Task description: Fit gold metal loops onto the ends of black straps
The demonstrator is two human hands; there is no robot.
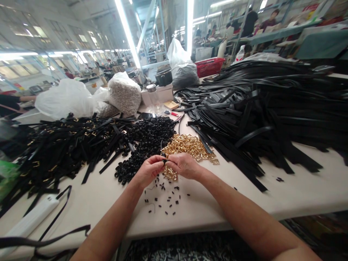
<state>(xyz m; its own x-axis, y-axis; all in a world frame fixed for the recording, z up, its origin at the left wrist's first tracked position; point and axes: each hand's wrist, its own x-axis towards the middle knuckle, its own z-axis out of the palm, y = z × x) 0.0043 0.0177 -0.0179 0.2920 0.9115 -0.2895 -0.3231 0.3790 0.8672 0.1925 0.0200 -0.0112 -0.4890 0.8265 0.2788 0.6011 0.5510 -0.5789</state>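
My left hand (149, 168) and my right hand (182, 165) meet over the middle of the table, fingers pinched together. Between the fingertips shows a small black piece (164, 161), perhaps a strap loop; the fingers cover most of it. Just beyond and to the left lies a heap of black loops (150, 136). Gold buckles (187, 145) are piled behind my right hand, with some under it. Several tiny black bits (170, 203) are scattered on the tabletop (201, 217) nearer to me.
Long black straps (244, 105) form a large pile on the right. Straps with gold buckles (62, 145) heap up on the left. Filled plastic bags (125, 94), a glass jar (153, 95) and a red basket (209, 67) stand behind. A white bar (35, 217) lies front left.
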